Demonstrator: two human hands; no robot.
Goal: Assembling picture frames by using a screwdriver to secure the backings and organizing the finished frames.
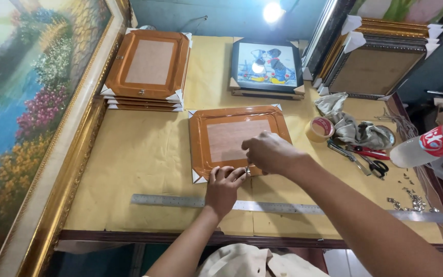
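Observation:
An orange-brown picture frame (216, 118) lies face down on the yellow-covered table (139, 169), its wooden backing board showing. My left hand (222, 189) rests at the frame's near edge, fingers curled, pinching a small metal piece. My right hand (268, 153) reaches over the same edge with fingers bunched beside the left fingertips. Whether the right hand holds anything small is hidden.
A steel ruler (180, 201) lies along the front edge. A stack of similar frames (149, 66) sits at the back left, a framed picture (266, 65) behind. Tape roll (322, 128), rag (352, 128), pliers and scissors (370, 159), a plastic bottle (431, 144) and small metal hooks (411, 200) lie right. A large gilt painting (26, 128) leans left.

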